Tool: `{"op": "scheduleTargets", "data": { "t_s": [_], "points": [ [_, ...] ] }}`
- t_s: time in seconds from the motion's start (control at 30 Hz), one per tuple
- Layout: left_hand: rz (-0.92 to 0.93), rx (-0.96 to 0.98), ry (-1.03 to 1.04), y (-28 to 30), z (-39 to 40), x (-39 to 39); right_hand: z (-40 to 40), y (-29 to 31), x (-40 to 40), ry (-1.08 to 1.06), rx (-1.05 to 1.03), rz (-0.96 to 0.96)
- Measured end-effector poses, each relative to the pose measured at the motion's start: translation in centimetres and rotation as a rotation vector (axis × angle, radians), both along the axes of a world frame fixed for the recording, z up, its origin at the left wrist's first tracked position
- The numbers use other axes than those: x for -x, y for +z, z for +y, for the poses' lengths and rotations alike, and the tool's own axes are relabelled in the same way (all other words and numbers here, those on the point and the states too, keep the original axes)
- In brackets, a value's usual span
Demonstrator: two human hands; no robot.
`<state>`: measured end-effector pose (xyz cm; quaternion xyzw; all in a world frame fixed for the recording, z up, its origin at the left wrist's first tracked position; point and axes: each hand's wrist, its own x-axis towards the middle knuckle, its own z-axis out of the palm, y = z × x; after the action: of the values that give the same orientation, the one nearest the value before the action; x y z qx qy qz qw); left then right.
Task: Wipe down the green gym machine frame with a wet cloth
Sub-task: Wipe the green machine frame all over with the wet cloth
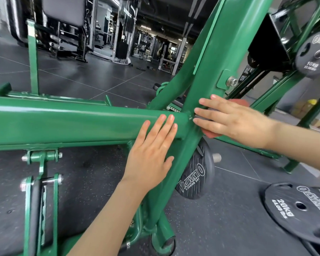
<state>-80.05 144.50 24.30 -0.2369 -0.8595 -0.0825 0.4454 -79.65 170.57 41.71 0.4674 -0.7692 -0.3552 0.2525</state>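
The green machine frame [67, 122] fills the view: a thick horizontal tube runs from the left into a slanted upright [216, 52] at the centre. My left hand [151, 150] rests flat with straight fingers on the end of the horizontal tube by the joint. My right hand [231, 117] lies flat with straight fingers, pressing a reddish cloth [211, 134] against the slanted upright just right of the joint. Only the cloth's edges show above and below my palm.
A black Olympia plate [196, 180] hangs on a peg behind the upright. A 20 kg plate [299, 209] lies on the dark rubber floor at lower right, and a 10 kg plate [314, 56] sits at upper right. Other machines stand far back.
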Motion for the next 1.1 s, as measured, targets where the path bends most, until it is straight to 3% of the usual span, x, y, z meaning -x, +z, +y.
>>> {"op": "scheduleTargets", "data": {
  "t_s": [0.2, 0.4, 0.6, 0.77, 1.1],
  "points": [
    [-0.003, 0.047, -0.006, 0.0, -0.3, 0.1, -1.6, -8.9, -0.9, 0.001, 0.008, -0.152],
    [0.009, 0.083, -0.078, -1.2, -1.7, -0.2, -2.2, -8.2, -2.1, -0.095, 0.489, -0.036],
    [-0.093, 0.104, -0.235, -4.8, -3.0, -1.7, -4.7, -14.9, -3.3, -0.119, 0.525, -0.169],
    [-0.248, 0.209, -0.194, -9.6, -6.0, -3.1, -7.3, -19.0, -3.8, -0.147, 0.531, -0.234],
    [-0.550, 0.136, -0.005, -25.4, -7.7, -4.7, -11.2, -34.0, -2.3, -0.310, 0.568, -0.305]
  ]
}}
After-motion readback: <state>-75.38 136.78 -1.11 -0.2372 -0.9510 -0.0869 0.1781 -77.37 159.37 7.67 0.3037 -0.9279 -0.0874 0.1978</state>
